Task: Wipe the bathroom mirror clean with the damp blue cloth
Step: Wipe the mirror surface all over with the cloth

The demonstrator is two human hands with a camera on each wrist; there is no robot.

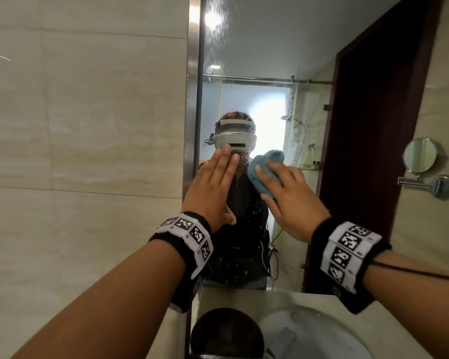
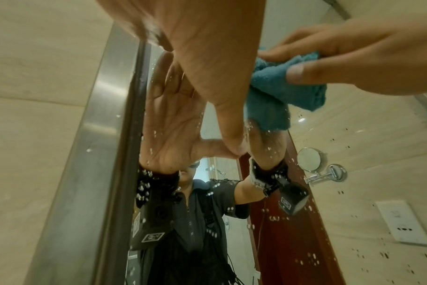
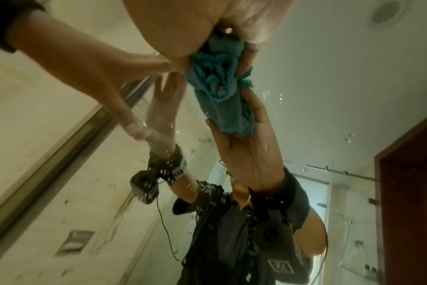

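Observation:
The wall mirror (image 1: 270, 60) is speckled with water drops. My left hand (image 1: 218, 172) lies flat on the glass near its left edge, fingers straight and holding nothing. Just to the right, my right hand (image 1: 283, 187) grips the bunched blue cloth (image 1: 265, 164) and presses it against the glass. In the left wrist view the left palm (image 2: 207, 57) meets its reflection, and the right hand (image 2: 354, 57) pinches the blue cloth (image 2: 280, 90). The right wrist view shows the right hand (image 3: 207, 25) curled round the blue cloth (image 3: 215, 77), with the left hand (image 3: 97, 73) beside it.
A steel frame (image 1: 192, 99) borders the mirror's left side, with a beige tiled wall (image 1: 88, 125) beyond. A white sink (image 1: 309, 332) sits below my arms. A round shaving mirror (image 1: 420, 156) on an arm and a dark door appear in the reflection.

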